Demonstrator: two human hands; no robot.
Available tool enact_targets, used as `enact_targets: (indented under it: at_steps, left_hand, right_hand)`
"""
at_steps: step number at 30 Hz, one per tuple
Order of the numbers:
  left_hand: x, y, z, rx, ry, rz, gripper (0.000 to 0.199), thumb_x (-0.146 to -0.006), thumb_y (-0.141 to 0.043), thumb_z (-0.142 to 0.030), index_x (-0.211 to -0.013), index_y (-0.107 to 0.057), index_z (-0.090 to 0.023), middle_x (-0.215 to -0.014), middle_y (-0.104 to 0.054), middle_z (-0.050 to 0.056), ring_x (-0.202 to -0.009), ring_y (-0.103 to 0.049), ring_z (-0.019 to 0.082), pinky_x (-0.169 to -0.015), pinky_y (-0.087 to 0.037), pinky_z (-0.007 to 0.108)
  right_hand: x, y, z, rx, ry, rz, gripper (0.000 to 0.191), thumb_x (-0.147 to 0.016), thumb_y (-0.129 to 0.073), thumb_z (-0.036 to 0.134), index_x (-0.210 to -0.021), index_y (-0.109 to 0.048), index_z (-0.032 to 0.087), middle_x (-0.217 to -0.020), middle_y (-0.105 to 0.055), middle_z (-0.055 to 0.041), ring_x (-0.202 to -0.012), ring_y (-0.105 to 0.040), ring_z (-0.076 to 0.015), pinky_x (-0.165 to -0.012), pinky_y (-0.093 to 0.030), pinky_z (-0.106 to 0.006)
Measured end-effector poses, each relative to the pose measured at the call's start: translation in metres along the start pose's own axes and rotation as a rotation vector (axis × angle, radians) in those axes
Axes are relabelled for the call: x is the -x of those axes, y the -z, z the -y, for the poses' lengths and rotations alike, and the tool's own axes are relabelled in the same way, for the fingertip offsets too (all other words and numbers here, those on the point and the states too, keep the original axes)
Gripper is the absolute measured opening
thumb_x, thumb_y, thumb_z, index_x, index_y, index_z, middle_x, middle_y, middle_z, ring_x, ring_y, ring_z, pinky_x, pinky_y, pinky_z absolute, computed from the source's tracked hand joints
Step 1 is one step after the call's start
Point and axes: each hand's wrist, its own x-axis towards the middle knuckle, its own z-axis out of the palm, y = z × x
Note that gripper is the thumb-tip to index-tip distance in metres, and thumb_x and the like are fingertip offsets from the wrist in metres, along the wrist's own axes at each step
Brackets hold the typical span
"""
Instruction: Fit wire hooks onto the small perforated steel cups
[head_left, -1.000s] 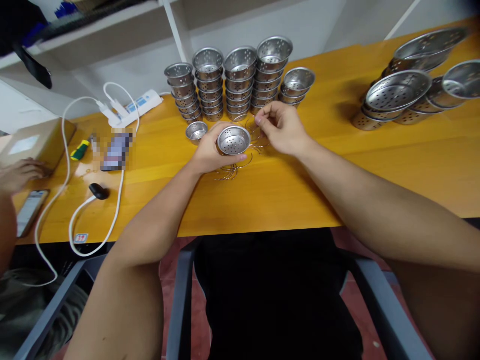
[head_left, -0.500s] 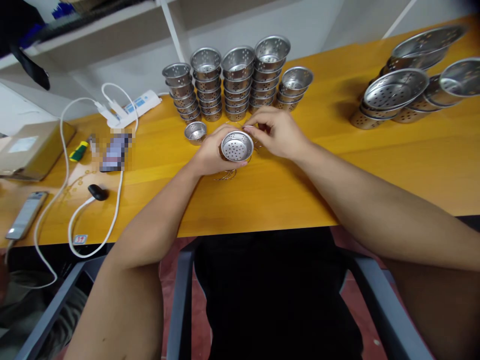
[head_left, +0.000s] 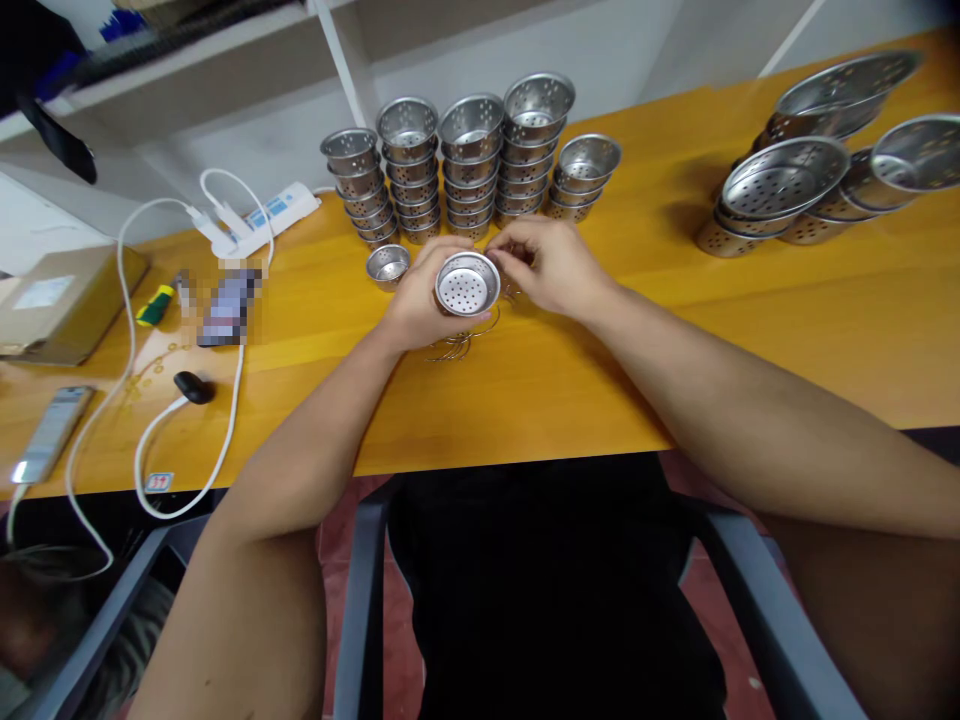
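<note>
My left hand (head_left: 418, 300) is wrapped round a small perforated metal cup (head_left: 467, 288), its open top tilted toward me. Close to the cup's right rim, my right hand (head_left: 541, 262) is closed in a pinch on what looks like a thin curved wire, mostly hidden by the fingers. Several thin curved wires (head_left: 452, 349) lie on the table beneath and in front of the cup. Another small metal cup (head_left: 388, 265) stands just beyond my left hand.
Stacks of perforated cups (head_left: 471, 175) stand along the back, with larger perforated metal bowls (head_left: 784, 185) at the right. Leftward are a power strip (head_left: 281, 215), a phone (head_left: 229, 308), a yellow-green handled tool (head_left: 155, 306), white cables, a black plug-like object (head_left: 193, 387) and a cardboard box (head_left: 71, 300).
My left hand and the cup have shifted slightly up and left. My right fingertips stay near the rim, and more of the wires on the table now show below the cup.
</note>
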Motion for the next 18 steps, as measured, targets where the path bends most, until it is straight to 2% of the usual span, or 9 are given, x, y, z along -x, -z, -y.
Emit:
enact_targets:
  at_steps: [3,7,12,15,18]
  left_hand:
    - [0.003,-0.003,0.017,-0.002,0.074,-0.106,0.105,-0.082,-0.11,-0.084,-0.16,-0.064,-0.032,-0.162,-0.077,0.016,-0.156,-0.078,0.043,-0.138,-0.064,0.065]
    - [0.004,-0.004,0.031,-0.012,0.122,-0.161,0.111,-0.077,-0.111,-0.088,-0.16,-0.063,-0.032,-0.154,-0.077,0.013,-0.148,-0.079,0.043,-0.134,-0.065,0.067]
    - [0.002,-0.001,0.022,-0.023,0.102,-0.169,0.098,-0.074,-0.114,-0.086,-0.145,-0.073,-0.032,-0.141,-0.079,0.009,-0.139,-0.081,0.04,-0.131,-0.068,0.067]
    - [0.003,-0.003,0.02,0.004,0.121,-0.161,0.096,-0.075,-0.113,-0.087,-0.143,-0.074,-0.031,-0.137,-0.079,0.009,-0.134,-0.082,0.038,-0.129,-0.07,0.066]
    - [0.006,-0.005,0.026,0.028,0.151,-0.165,0.1,-0.076,-0.112,-0.088,-0.147,-0.071,-0.03,-0.139,-0.079,0.01,-0.134,-0.083,0.038,-0.127,-0.071,0.065]
  right_hand:
    - [-0.005,-0.001,-0.017,-0.056,-0.083,-0.067,0.039,-0.116,-0.076,0.067,-0.121,-0.083,0.029,-0.106,-0.081,-0.0139,-0.1,-0.079,-0.0388,-0.101,-0.069,-0.065]
    - [-0.009,-0.002,-0.031,-0.133,-0.12,-0.126,0.056,-0.11,-0.079,0.085,-0.119,-0.082,0.029,-0.099,-0.078,-0.0127,-0.092,-0.074,-0.0356,-0.089,-0.069,-0.062]
    - [-0.005,-0.005,-0.016,-0.197,-0.083,-0.146,0.064,-0.107,-0.074,0.095,-0.113,-0.079,0.031,-0.09,-0.072,-0.0089,-0.081,-0.064,-0.0288,-0.081,-0.064,-0.056]
    - [-0.002,-0.007,-0.006,-0.18,-0.066,-0.138,0.064,-0.108,-0.071,0.094,-0.116,-0.079,0.031,-0.089,-0.07,-0.0082,-0.081,-0.065,-0.0297,-0.08,-0.063,-0.057]
    - [-0.001,-0.009,-0.006,-0.145,-0.086,-0.131,0.068,-0.109,-0.067,0.098,-0.124,-0.079,0.032,-0.091,-0.069,-0.0083,-0.084,-0.068,-0.0327,-0.083,-0.065,-0.059]
